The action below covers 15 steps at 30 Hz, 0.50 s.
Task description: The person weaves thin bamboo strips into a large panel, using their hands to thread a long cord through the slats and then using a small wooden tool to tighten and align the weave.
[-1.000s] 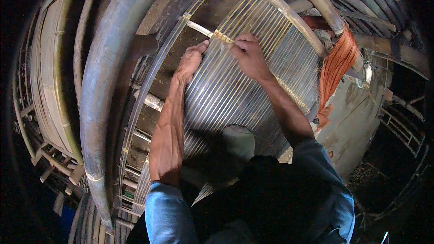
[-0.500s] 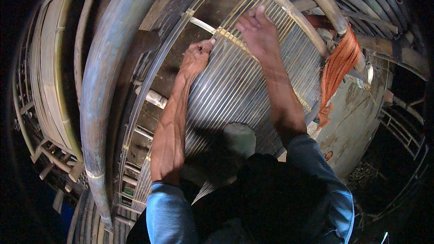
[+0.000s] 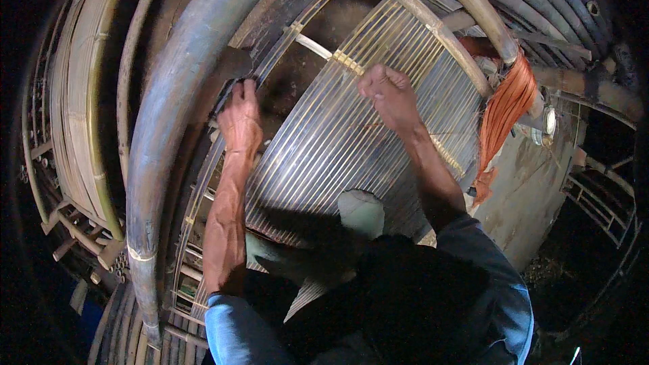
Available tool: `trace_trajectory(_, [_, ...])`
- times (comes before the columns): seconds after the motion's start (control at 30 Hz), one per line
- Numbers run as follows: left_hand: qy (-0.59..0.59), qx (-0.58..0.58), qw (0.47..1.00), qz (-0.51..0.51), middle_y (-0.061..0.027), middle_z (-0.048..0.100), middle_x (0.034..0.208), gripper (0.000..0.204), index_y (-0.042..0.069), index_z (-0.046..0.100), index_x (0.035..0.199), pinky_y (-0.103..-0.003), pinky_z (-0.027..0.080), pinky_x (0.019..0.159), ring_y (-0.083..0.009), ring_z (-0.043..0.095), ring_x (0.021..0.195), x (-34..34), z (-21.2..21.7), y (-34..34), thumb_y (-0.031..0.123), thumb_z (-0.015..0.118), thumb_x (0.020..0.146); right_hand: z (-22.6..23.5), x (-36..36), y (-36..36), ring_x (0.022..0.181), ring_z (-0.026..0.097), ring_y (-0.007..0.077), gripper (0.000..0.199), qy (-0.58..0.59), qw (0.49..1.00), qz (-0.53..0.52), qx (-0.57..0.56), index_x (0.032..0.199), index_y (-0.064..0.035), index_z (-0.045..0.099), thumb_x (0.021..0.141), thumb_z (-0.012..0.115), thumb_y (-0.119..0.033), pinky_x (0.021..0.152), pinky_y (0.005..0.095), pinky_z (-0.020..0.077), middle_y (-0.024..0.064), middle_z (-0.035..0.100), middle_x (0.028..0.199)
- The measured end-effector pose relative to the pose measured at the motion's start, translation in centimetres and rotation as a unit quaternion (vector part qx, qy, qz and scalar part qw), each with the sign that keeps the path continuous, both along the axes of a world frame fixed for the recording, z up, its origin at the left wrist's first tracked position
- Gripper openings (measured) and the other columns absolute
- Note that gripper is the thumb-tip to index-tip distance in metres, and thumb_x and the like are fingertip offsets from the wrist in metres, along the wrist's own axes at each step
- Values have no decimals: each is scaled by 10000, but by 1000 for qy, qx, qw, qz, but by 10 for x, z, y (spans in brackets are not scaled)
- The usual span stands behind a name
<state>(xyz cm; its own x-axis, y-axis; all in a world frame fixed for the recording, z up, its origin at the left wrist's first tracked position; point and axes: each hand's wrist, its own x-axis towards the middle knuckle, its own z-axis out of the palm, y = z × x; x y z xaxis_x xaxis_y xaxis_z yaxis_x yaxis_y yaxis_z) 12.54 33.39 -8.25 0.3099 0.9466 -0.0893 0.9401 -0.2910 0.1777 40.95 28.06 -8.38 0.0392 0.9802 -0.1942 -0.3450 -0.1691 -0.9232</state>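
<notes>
A long panel of narrow bamboo slats lies before me inside a bamboo frame. A pale woven band crosses the slats. My right hand is closed over them beside this band; whatever is in its fingers is hidden. At the panel's left, my left hand reaches to the frame's thin side rail, its fingers bent together. What they pinch there, if anything, is too dark to make out. A pale crosspiece joins the rail to the band's end.
An orange bundle of fibre hangs from a bamboo pole at the right. A thick bamboo pole runs along the left, with a stack of flat strips beyond it. Several poles lie at the upper right.
My left hand has left the band's end and moved left and down to the side rail. The right hand has come down slightly, its raised fingers now closed over the slats.
</notes>
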Motion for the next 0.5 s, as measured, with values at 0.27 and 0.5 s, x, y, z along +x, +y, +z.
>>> trace_trajectory(0.27, [-75,67,992,-81,-182,600,1000,274,52,556,1010,-520,525,679,-400,634,813,2,4,-23,-28,629,758,-15,3,-3,635,395,39,381,-42,999,16,10,897,-43,696,1055,511,-336,602,223,336,-70,452,664])
trace_trajectory(0.5, [-269,-62,960,52,-225,572,933,118,30,568,966,-520,496,649,-446,626,759,2,14,-58,131,617,929,-6,8,0,625,429,44,400,-131,990,35,-43,906,-48,736,1041,537,-367,602,224,369,-66,468,644])
